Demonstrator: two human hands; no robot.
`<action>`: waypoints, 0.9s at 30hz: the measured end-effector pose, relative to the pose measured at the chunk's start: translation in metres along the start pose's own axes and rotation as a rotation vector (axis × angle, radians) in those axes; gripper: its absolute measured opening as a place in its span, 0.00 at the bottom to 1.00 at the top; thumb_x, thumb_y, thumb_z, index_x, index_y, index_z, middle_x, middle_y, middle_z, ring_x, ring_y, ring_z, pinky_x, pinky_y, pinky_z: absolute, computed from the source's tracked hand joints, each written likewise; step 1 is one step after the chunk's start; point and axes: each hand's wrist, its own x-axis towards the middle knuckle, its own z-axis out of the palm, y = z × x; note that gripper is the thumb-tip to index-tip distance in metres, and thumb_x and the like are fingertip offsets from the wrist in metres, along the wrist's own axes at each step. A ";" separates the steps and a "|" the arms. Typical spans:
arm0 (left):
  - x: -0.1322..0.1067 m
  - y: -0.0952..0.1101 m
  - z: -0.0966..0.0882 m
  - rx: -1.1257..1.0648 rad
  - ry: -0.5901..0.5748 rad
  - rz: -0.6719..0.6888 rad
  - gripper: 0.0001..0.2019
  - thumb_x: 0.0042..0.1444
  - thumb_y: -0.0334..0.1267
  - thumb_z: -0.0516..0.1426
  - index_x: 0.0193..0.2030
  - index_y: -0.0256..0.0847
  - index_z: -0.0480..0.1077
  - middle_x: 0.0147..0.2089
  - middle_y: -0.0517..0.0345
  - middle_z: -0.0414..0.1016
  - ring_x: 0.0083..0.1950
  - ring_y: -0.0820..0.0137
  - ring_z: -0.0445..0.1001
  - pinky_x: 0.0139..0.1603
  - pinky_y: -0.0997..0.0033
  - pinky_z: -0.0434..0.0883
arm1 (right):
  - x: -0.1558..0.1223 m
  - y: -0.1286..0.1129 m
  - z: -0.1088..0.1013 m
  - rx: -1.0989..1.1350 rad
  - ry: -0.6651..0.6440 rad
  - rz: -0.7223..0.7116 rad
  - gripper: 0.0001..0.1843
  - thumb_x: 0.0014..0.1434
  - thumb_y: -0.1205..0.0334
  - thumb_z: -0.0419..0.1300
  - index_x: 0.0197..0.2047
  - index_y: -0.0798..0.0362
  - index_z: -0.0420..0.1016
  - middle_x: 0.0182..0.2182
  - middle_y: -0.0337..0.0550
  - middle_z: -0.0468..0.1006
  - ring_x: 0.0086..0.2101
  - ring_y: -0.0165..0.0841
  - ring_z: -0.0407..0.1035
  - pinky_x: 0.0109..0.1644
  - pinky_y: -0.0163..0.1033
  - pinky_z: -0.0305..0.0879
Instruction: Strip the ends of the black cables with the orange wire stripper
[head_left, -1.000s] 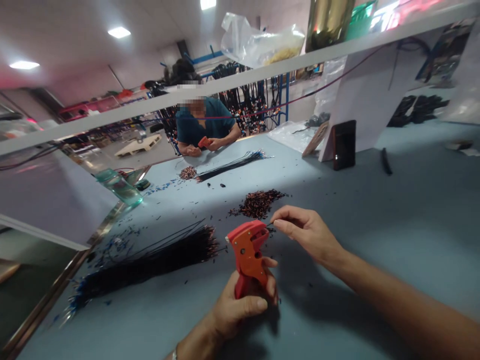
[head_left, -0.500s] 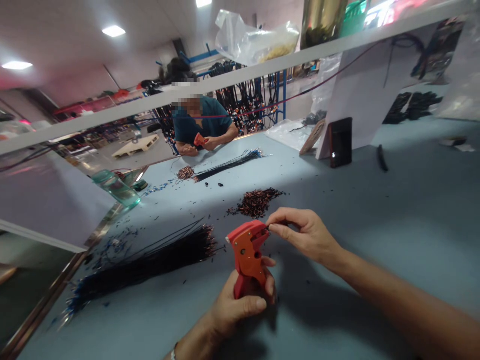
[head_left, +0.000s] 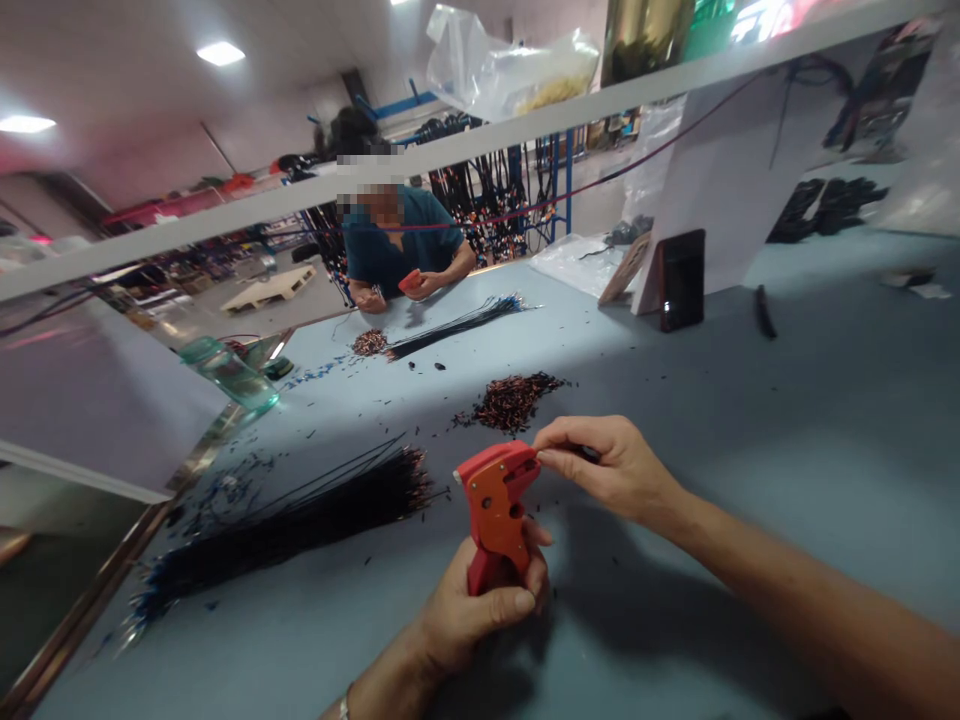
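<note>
My left hand [head_left: 484, 600] is wrapped round the handle of a red and orange wire stripper [head_left: 495, 500], held upright above the table. At the tool's jaws, my right hand [head_left: 611, 465] pinches a thin black wire, mostly hidden by the fingers. The wire's end meets the jaw opening; how far in it sits I cannot tell. Left of the tool lies a thick bundle of black wires [head_left: 300, 530], with copper-coloured tips on the right and blue ends on the left. Just beyond the tool is a heap of short dark and copper-coloured offcuts [head_left: 514, 402].
Across the table [head_left: 735, 470] a co-worker [head_left: 405, 245] holds another red tool near a smaller wire bundle [head_left: 457, 327]. A green bottle [head_left: 229, 372] lies tilted at the left edge. A black phone [head_left: 682, 280] leans on a white panel. A white bar [head_left: 300, 190] crosses overhead.
My hands, the stripper and the wire keep nearly the same place. The co-worker's hands have moved apart, and their red tool has shifted slightly right. The view has tilted a little.
</note>
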 end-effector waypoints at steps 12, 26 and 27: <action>0.000 0.004 0.003 -0.008 0.021 -0.040 0.19 0.51 0.39 0.66 0.48 0.37 0.70 0.30 0.59 0.66 0.31 0.73 0.67 0.34 0.70 0.61 | 0.000 0.000 0.001 -0.055 0.005 -0.041 0.11 0.60 0.60 0.57 0.33 0.54 0.79 0.20 0.35 0.69 0.21 0.25 0.57 0.25 0.32 0.54; 0.003 0.006 0.004 -0.056 0.075 -0.105 0.15 0.48 0.39 0.66 0.37 0.35 0.68 0.24 0.62 0.66 0.22 0.77 0.64 0.26 0.73 0.62 | 0.001 0.005 -0.002 -0.157 0.013 -0.180 0.10 0.61 0.65 0.57 0.33 0.57 0.78 0.20 0.34 0.70 0.20 0.22 0.57 0.24 0.29 0.53; 0.003 0.006 0.004 -0.056 0.074 -0.107 0.15 0.48 0.40 0.66 0.36 0.35 0.68 0.23 0.63 0.65 0.21 0.77 0.64 0.26 0.73 0.61 | 0.001 0.005 -0.002 -0.158 0.013 -0.178 0.10 0.61 0.65 0.56 0.33 0.57 0.78 0.20 0.34 0.70 0.19 0.22 0.56 0.24 0.29 0.52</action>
